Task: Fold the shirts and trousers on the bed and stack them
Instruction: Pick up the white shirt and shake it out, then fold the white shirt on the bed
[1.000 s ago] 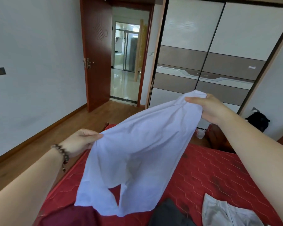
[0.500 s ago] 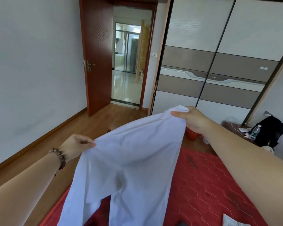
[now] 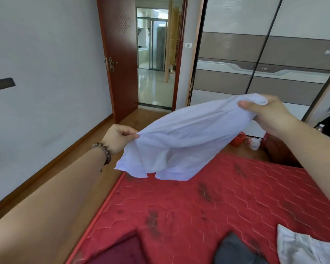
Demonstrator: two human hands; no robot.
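Aloft, white shirt (image 3: 181, 138) pinched between both hands.

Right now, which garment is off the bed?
The white shirt, pinched by the left hand and right hand. The maroon, dark grey and light grey garments lie on the mattress.

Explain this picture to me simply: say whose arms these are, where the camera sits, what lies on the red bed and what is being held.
There is no machine here. The camera is worn on a person's head and looks forward and down, so the two bare arms are that person's own. The left hand, with a bead bracelet at its wrist, and the right hand each pinch an edge of a white shirt, holding it in the air above the red mattress. Near the bottom edge lie three more garments: a dark red one, a dark grey one and a light grey one. None looks folded yet.
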